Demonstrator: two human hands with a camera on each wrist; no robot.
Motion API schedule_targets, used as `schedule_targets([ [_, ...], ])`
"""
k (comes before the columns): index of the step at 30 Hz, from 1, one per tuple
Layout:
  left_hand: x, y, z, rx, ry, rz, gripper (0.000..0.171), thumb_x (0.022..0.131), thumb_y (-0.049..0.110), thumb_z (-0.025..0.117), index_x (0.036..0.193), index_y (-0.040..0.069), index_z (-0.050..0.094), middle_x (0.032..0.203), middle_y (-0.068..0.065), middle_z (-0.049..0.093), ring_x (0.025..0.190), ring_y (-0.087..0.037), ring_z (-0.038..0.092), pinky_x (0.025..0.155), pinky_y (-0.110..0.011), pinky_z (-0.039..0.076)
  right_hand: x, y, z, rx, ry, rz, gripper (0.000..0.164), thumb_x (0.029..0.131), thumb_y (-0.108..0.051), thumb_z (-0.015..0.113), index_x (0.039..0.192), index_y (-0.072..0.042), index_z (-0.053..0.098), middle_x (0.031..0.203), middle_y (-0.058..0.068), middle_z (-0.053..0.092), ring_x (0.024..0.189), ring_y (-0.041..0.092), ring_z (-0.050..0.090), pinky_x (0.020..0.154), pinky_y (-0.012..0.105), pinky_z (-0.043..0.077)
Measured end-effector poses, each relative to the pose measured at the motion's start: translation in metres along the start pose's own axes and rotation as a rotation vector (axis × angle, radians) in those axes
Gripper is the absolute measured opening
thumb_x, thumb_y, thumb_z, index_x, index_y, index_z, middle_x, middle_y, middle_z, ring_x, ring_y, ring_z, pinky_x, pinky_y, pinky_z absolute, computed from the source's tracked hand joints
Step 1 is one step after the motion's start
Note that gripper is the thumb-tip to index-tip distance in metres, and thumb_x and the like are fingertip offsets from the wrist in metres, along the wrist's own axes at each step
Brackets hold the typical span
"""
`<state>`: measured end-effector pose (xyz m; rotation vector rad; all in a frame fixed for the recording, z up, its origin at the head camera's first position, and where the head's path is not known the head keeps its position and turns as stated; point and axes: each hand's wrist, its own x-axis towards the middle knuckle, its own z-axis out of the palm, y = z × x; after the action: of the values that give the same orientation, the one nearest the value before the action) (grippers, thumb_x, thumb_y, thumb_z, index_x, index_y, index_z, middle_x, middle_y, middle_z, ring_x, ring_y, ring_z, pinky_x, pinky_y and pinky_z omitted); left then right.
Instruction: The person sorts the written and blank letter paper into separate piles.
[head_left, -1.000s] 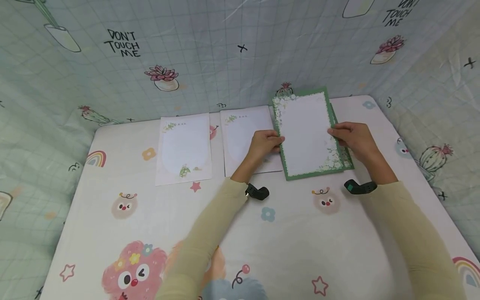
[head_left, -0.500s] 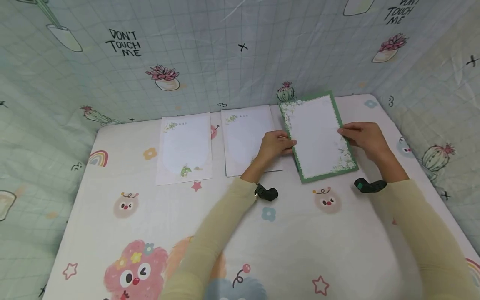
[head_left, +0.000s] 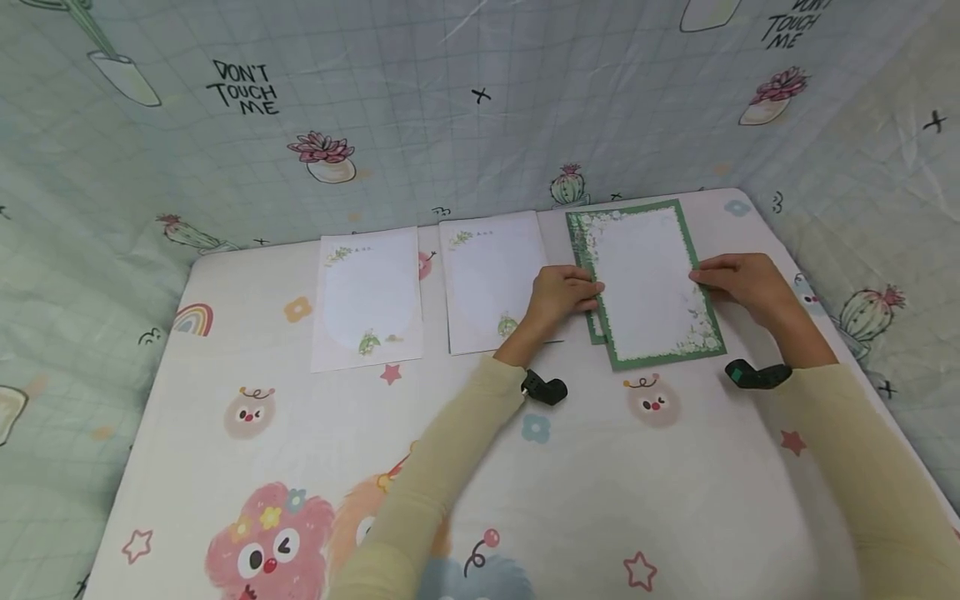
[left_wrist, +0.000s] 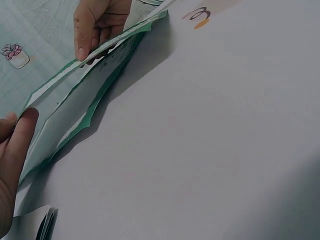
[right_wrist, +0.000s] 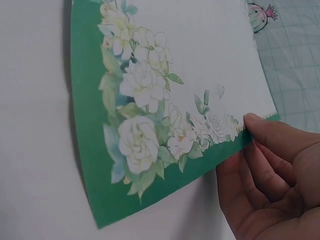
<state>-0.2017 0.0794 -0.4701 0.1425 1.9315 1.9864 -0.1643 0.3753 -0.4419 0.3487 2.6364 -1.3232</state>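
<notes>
A sheet of paper point(head_left: 648, 283) with a green border and white flowers is held upright-edged over the table's right back part. A second green-bordered sheet point(head_left: 582, 237) shows beneath it, peeking out at the left. My left hand point(head_left: 564, 296) pinches the top sheet's left edge, thumb on the printed face. On the opposite edge, my right hand point(head_left: 738, 283) pinches the paper between thumb and fingers. In the right wrist view the flowered corner of the paper point(right_wrist: 145, 115) lies near that right hand point(right_wrist: 280, 175). The left wrist view shows a gap between the two sheets.
A pile of white sheets point(head_left: 491, 283) with small green prints lies just left of the left hand, its layered edges point(left_wrist: 47, 222) visible from the left wrist. Another white sheet point(head_left: 367, 308) lies farther left. A patterned curtain point(head_left: 405, 108) stands behind the table point(head_left: 585, 500).
Both hands have moved right and slightly toward the front with the top green-bordered sheet. The lower sheet, which showed at the right a second ago, now shows at the left.
</notes>
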Motion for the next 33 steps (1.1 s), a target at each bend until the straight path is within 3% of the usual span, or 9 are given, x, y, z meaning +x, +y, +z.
schedule_targets([
  [6, 0.004, -0.002, 0.005, 0.029, 0.022, 0.023, 0.019, 0.092, 0.009, 0.076, 0.108, -0.002, 0.073, 0.092, -0.011, 0.078, 0.076, -0.028, 0.076, 0.069, -0.032, 0.063, 0.000, 0.003, -0.005, 0.035, -0.019, 0.003, 0.059, 0.101, -0.034, 0.067, 0.136, 0.012, 0.054, 0.089, -0.021, 0.061, 0.078, -0.008, 0.065, 0.073, 0.013, 0.056],
  [11, 0.007, -0.005, 0.009, -0.005, 0.024, 0.047, 0.015, 0.092, 0.007, 0.076, 0.104, -0.003, 0.074, 0.091, -0.010, 0.078, 0.074, -0.025, 0.076, 0.069, -0.031, 0.063, 0.000, 0.006, -0.007, 0.058, -0.027, -0.008, 0.057, 0.102, -0.031, 0.065, 0.137, 0.013, 0.053, 0.087, -0.026, 0.061, 0.080, -0.008, 0.065, 0.075, 0.014, 0.057],
  [20, 0.010, -0.005, 0.009, 0.044, 0.065, 0.084, 0.015, 0.090, 0.009, 0.079, 0.101, -0.001, 0.075, 0.085, -0.008, 0.078, 0.068, -0.023, 0.076, 0.068, -0.027, 0.062, 0.004, 0.007, -0.008, 0.074, -0.022, -0.025, 0.053, 0.104, -0.025, 0.062, 0.137, 0.015, 0.052, 0.088, -0.025, 0.061, 0.079, -0.007, 0.063, 0.073, 0.013, 0.056],
  [27, 0.017, -0.002, 0.006, 0.105, 0.086, 0.164, 0.013, 0.090, 0.006, 0.078, 0.097, -0.004, 0.074, 0.083, -0.012, 0.077, 0.064, -0.023, 0.074, 0.064, -0.027, 0.062, 0.009, 0.006, -0.006, 0.039, 0.008, -0.040, 0.049, 0.104, -0.026, 0.062, 0.136, 0.011, 0.056, 0.096, -0.016, 0.062, 0.079, -0.004, 0.064, 0.073, 0.013, 0.056],
  [33, 0.021, 0.000, 0.004, 0.182, 0.085, 0.167, 0.013, 0.090, 0.006, 0.078, 0.096, -0.005, 0.074, 0.084, -0.012, 0.077, 0.061, -0.017, 0.073, 0.062, -0.025, 0.061, 0.013, 0.002, -0.004, 0.030, 0.025, -0.047, 0.049, 0.104, -0.027, 0.062, 0.134, 0.010, 0.057, 0.100, -0.011, 0.063, 0.080, -0.002, 0.063, 0.073, 0.012, 0.055],
])
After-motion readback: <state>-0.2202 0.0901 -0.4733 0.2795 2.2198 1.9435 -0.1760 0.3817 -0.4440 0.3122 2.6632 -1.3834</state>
